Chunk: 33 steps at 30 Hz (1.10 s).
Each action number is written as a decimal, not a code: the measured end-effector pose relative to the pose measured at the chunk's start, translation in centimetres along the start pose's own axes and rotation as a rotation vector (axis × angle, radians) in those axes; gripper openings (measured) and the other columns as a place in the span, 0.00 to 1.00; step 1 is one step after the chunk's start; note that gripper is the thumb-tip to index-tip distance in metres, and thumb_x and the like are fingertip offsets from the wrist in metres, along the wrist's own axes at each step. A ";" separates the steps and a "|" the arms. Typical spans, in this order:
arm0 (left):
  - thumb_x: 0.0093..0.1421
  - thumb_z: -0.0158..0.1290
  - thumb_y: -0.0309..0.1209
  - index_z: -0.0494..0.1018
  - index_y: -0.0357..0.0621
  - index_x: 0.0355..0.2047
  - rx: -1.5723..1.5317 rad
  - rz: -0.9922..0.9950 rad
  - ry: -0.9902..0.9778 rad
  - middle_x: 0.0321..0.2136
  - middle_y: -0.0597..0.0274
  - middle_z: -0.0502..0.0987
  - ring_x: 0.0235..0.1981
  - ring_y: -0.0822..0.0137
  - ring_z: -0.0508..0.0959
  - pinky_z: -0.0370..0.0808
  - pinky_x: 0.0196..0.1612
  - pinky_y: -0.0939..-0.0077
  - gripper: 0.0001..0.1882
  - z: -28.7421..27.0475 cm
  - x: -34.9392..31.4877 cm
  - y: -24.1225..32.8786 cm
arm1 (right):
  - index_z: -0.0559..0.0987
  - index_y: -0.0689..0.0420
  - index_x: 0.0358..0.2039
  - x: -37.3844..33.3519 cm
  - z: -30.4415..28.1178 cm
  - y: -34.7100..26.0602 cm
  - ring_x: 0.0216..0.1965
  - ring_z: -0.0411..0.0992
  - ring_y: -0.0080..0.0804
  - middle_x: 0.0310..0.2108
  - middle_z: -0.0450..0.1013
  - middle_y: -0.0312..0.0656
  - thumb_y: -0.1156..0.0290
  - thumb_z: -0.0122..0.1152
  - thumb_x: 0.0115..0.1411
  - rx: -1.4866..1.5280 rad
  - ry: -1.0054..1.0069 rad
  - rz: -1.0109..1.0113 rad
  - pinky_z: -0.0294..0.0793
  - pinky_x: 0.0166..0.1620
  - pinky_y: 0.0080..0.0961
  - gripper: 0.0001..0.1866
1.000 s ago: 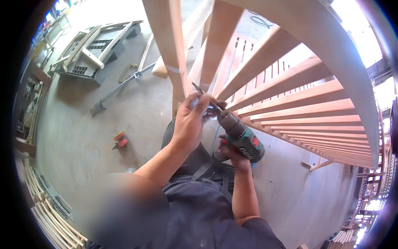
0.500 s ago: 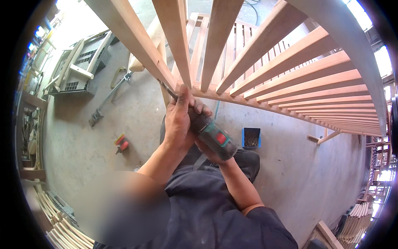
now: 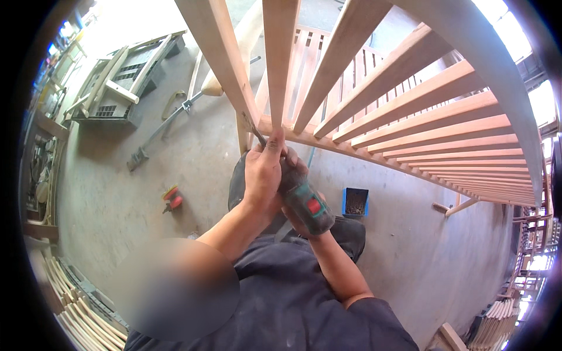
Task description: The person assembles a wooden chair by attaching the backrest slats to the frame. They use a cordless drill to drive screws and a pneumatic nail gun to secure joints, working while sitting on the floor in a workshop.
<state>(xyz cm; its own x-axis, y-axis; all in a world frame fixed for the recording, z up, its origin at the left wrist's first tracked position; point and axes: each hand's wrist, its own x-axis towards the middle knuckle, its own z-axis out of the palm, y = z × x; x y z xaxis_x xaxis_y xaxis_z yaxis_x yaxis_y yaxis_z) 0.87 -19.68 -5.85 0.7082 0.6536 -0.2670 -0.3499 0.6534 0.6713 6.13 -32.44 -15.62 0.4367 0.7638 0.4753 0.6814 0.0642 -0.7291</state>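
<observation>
A dark green and black cordless drill (image 3: 307, 200) with a red patch lies slanted between my hands. My left hand (image 3: 263, 172) is closed around its front end, thumb pointing up along the chuck, which is mostly hidden. My right hand (image 3: 297, 221) grips it from underneath, largely covered by the drill body. A thin drill bit (image 3: 254, 130) sticks out ahead, its tip close to the lower end of the outermost slat (image 3: 225, 55) of a wooden slatted bench back (image 3: 374, 153). Whether the tip touches the wood I cannot tell.
A blue-rimmed box (image 3: 355, 202) of small dark pieces stands on the concrete floor. On the left lie a red and yellow tool (image 3: 171, 199), a long bar clamp (image 3: 161, 133) and a dark crate (image 3: 126, 88) with wooden parts. Curved wooden strips (image 3: 82, 310) are stacked lower left.
The drill is tilted more steeply, its bit pointing further up. Bench and hands appear shifted slightly right and down in the picture. Both hands keep their hold.
</observation>
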 end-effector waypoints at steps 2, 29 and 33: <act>0.66 0.54 0.52 0.64 0.47 0.30 -0.011 -0.013 -0.027 0.21 0.64 0.69 0.25 0.63 0.78 0.78 0.32 0.64 0.22 -0.4 0.1 0.0 | 0.78 0.54 0.29 0.7 -0.1 -0.4 0.26 0.74 0.45 0.25 0.75 0.43 0.70 0.70 0.52 0.060 0.040 0.003 0.73 0.31 0.33 0.08; 0.59 0.66 0.41 0.41 0.27 0.70 0.436 0.362 -0.274 0.50 0.48 0.75 0.53 0.62 0.76 0.71 0.57 0.69 0.54 -5.0 -1.2 -0.7 | 0.80 0.56 0.36 0.8 1.4 2.7 0.29 0.77 0.41 0.29 0.77 0.41 0.67 0.70 0.54 0.259 0.046 0.183 0.75 0.34 0.32 0.12; 0.65 0.59 0.42 0.55 0.30 0.65 0.407 0.281 -0.269 0.50 0.55 0.75 0.53 0.66 0.73 0.70 0.55 0.73 0.39 -3.5 1.7 1.9 | 0.78 0.54 0.38 2.0 2.1 1.8 0.29 0.74 0.28 0.28 0.75 0.33 0.71 0.66 0.62 0.572 0.049 0.427 0.74 0.34 0.29 0.06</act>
<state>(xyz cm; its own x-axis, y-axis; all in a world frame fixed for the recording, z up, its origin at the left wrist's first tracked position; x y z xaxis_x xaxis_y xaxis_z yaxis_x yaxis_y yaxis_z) -0.76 -15.96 -7.42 0.7716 0.6264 0.1106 -0.3208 0.2331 0.9180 6.98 -29.46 -17.01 0.6316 0.7685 0.1025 0.0360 0.1029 -0.9940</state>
